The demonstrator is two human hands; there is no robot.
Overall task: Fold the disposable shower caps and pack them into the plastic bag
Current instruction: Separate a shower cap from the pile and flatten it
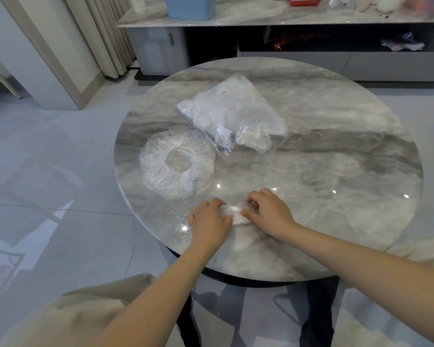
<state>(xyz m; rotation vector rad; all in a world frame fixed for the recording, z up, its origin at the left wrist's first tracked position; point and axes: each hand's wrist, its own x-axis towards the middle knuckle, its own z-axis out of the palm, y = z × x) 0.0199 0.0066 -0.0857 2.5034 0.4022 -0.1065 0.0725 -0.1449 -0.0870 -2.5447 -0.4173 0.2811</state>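
A small folded clear shower cap [232, 213] lies near the front edge of the round marble table [336, 171]. My left hand [209, 220] grips its left end with curled fingers. My right hand [267, 210] pinches its right end, fingers bent over it. A stack of unfolded clear shower caps [177, 164], ring-shaped with a hollow middle, lies to the left beyond my hands. Farther back sits the clear plastic bag [232, 112], crumpled and partly filled with caps, its open end toward the right front.
A long marble-topped cabinet [261, 16] stands behind the table with a blue box [191, 7] and small items on it. Curtains [105, 33] hang at the back left. Glossy tiled floor [60, 171] surrounds the table.
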